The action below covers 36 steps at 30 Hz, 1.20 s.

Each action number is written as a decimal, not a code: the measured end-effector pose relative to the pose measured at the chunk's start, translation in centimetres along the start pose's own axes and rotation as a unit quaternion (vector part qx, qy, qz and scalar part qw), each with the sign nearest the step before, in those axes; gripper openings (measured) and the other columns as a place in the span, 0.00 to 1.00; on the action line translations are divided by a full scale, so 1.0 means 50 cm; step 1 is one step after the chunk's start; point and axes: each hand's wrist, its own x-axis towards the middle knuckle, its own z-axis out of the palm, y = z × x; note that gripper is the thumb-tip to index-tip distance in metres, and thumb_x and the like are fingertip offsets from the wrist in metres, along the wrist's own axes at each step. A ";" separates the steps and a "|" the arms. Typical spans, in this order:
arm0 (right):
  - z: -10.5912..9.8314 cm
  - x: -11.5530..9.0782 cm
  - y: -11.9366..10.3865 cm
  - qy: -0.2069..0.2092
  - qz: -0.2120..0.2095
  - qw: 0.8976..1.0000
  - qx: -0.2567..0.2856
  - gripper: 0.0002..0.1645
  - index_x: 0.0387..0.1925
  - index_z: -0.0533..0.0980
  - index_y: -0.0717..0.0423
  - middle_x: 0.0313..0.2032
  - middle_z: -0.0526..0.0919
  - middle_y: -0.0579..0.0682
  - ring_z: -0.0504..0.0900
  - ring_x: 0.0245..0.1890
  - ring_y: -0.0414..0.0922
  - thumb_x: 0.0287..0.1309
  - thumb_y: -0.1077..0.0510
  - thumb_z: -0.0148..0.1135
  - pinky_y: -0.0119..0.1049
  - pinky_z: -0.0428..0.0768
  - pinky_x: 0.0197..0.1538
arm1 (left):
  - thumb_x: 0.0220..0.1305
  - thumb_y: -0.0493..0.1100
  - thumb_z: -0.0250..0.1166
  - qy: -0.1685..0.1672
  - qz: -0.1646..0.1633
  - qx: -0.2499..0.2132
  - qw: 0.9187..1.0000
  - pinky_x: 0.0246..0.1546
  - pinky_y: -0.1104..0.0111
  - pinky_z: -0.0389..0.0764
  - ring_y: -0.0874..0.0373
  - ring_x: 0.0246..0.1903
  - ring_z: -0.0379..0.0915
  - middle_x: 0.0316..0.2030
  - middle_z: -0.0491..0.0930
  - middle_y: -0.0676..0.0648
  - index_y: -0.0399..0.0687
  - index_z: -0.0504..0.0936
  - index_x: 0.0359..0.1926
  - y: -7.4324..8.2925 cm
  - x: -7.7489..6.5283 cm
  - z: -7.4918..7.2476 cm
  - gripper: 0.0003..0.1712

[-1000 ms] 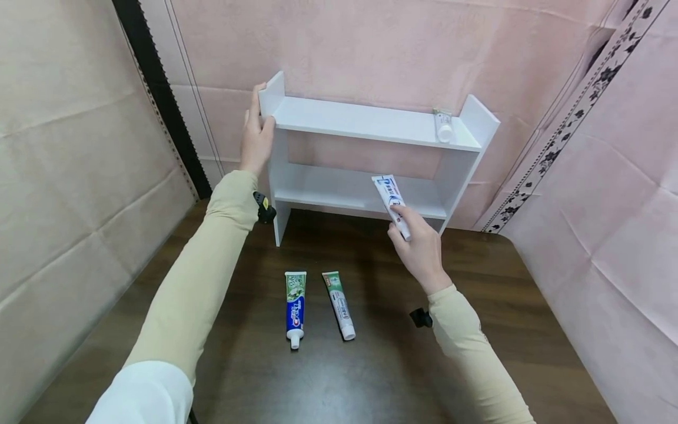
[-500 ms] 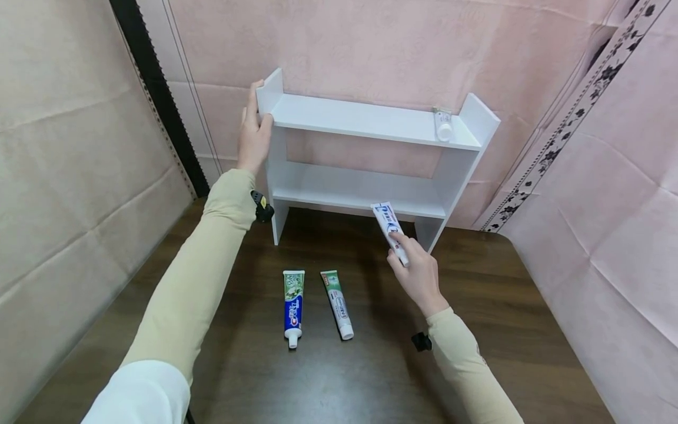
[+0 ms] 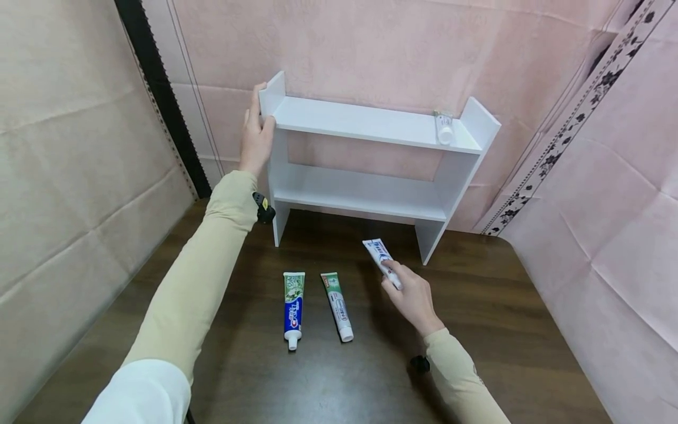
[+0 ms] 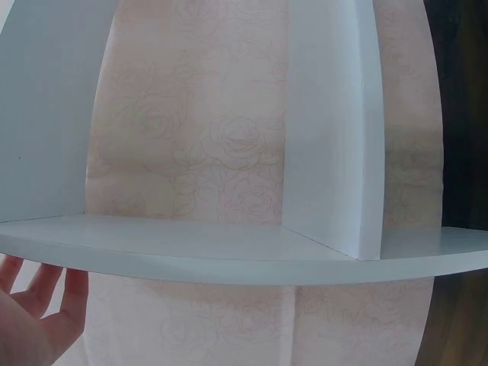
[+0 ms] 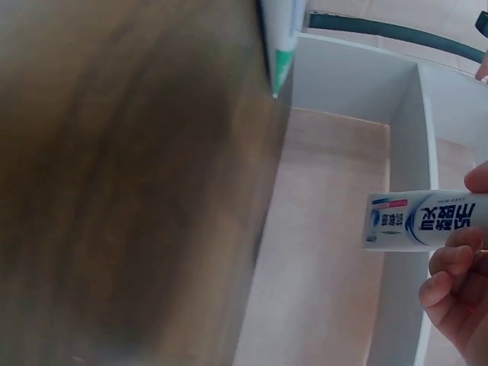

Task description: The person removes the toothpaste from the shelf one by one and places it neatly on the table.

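Observation:
A white and blue toothpaste tube [image 3: 378, 252] is pinched in my right hand [image 3: 415, 297], over the table in front of the shelf unit's right foot. In the right wrist view, the tube [image 5: 419, 221] shows dark blue lettering. My left hand [image 3: 256, 141] rests its fingers against the outer face of the white shelf unit's [image 3: 360, 191] left side panel, near the top. The left wrist view shows those fingers [image 4: 75, 297] at the panel's edge. A green and blue toothpaste tube [image 3: 293, 309] and a green and white toothpaste tube [image 3: 337, 306] lie on the table.
Another toothpaste tube [image 3: 444, 128] lies at the right end of the upper shelf board. The dark wooden table [image 3: 339, 388] carries the unit. A pink cloth wall [image 3: 371, 47] stands behind, with cloth walls at left and right.
My right hand has moved down and toward me with the white and blue toothpaste tube, from before the lower shelf board to over the table. The left hand stays at the side panel.

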 end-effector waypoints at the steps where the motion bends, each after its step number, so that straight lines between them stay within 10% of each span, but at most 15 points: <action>1: 0.003 -0.004 0.001 -0.009 0.006 1.000 -0.001 0.19 0.48 0.80 0.49 0.38 0.86 0.55 0.74 0.22 0.43 0.53 0.58 0.64 0.31 0.68 0.23 | 0.70 0.43 0.43 0.001 0.000 -0.001 1.000 0.44 0.68 0.67 0.60 0.50 0.61 0.64 0.63 0.46 0.84 0.53 0.70 0.000 0.000 0.000 0.34; 15: 0.026 -0.036 0.009 -0.176 0.084 0.981 -0.025 0.16 0.49 0.80 0.46 0.28 0.85 0.51 0.69 0.19 0.41 0.57 0.53 0.61 0.33 0.66 0.23 | 0.70 0.44 0.43 0.000 -0.004 0.003 1.000 0.42 0.69 0.66 0.60 0.48 0.61 0.63 0.63 0.47 0.87 0.52 0.69 -0.001 0.002 0.004 0.34; 36: 0.044 -0.042 0.004 -0.328 0.151 0.932 -0.006 0.24 0.56 0.78 0.49 0.46 0.84 0.58 0.75 0.29 0.45 0.57 0.50 0.66 0.37 0.74 0.32 | 0.69 0.43 0.43 0.005 0.001 0.003 1.000 0.42 0.70 0.65 0.62 0.47 0.59 0.59 0.64 0.48 0.85 0.52 0.70 -0.005 0.004 0.004 0.34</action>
